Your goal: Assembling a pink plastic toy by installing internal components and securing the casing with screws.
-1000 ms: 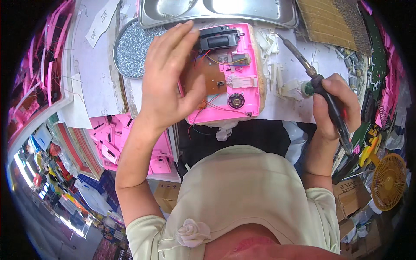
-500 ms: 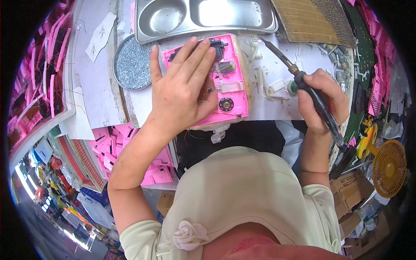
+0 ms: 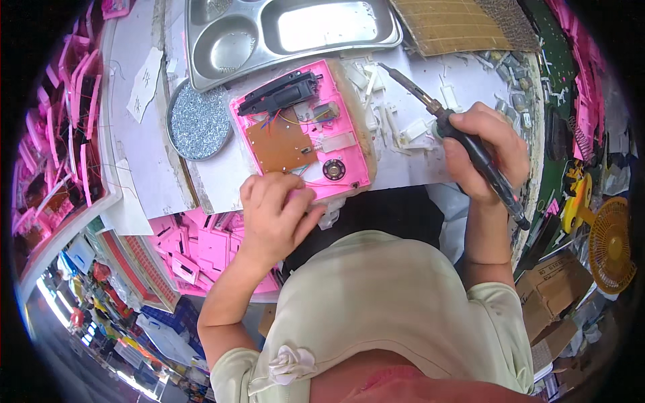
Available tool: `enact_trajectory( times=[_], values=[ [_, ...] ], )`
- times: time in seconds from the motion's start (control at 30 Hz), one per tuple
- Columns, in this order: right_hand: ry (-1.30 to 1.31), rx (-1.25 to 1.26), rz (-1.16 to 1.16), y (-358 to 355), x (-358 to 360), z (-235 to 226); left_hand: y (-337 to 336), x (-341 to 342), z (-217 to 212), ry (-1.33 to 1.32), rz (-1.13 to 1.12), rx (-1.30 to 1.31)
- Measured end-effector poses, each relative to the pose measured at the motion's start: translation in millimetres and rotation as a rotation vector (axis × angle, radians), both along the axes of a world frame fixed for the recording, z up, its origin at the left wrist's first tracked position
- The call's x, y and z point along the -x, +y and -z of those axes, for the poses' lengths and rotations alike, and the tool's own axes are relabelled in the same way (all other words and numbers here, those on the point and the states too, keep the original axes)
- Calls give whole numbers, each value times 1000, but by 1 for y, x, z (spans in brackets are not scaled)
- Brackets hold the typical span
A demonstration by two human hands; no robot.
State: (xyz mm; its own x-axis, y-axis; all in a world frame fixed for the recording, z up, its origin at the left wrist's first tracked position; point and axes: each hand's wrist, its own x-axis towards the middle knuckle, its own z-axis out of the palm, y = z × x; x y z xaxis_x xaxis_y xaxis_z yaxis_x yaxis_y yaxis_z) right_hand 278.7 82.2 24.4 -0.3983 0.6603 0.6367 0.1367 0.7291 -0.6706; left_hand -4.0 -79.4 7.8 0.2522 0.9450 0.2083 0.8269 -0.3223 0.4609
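A pink plastic casing (image 3: 360, 176) lies open side up on the worktable, fitted with a brown circuit board (image 3: 281, 144), a black mechanism (image 3: 282, 93), thin coloured wires and a round black speaker (image 3: 334, 169). My left hand (image 3: 279, 211) is at its near left edge, fingers curled over the rim by the board; what the fingertips grip is partly hidden. In my right hand (image 3: 494, 151) is a black-handled soldering iron (image 3: 478, 158). Its thin metal tip points far left, above white plastic parts and apart from the casing.
Left of the casing stands a round dish of small screws (image 3: 198, 121). A steel compartment tray (image 3: 269, 60) is behind it, with cardboard (image 3: 463, 27) to its right. Scattered white plastic parts (image 3: 410, 131) lie on the right; more pink casings (image 3: 208, 248) are stacked at near left. A yellow fan (image 3: 610, 245) stands far right.
My left hand has drawn back from on top of the casing to its near edge, uncovering the board and black mechanism. The casing appears tilted a little counterclockwise; the soldering iron stays in my right hand.
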Motion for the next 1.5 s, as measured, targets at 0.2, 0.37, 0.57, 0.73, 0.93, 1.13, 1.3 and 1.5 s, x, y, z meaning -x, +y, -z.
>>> enact_trajectory(
  times=[0.2,0.37,0.57,0.73,0.93,1.13,1.3,1.5],
  values=[
    [50,-3,-12,-2,-3,3,7,0,-11,124,89,-25],
    [28,39,3,-5,-12,2,3,4,-36,150,80,47],
    [49,49,20,-6,-10,9,-9,15,-35,-16,39,51],
    [66,99,81,-10,-2,10,-23,30,-33,-333,-100,-17],
    [88,56,70,-7,-6,2,-32,40,-21,-837,-283,-108],
    [88,39,68,-9,-14,5,-44,49,-20,-1077,-391,-36],
    [69,60,124,-17,-26,5,-45,52,-14,-915,-398,-82],
    [147,76,378,-49,-78,-7,-39,33,-18,-421,-125,-84]
  ],
)
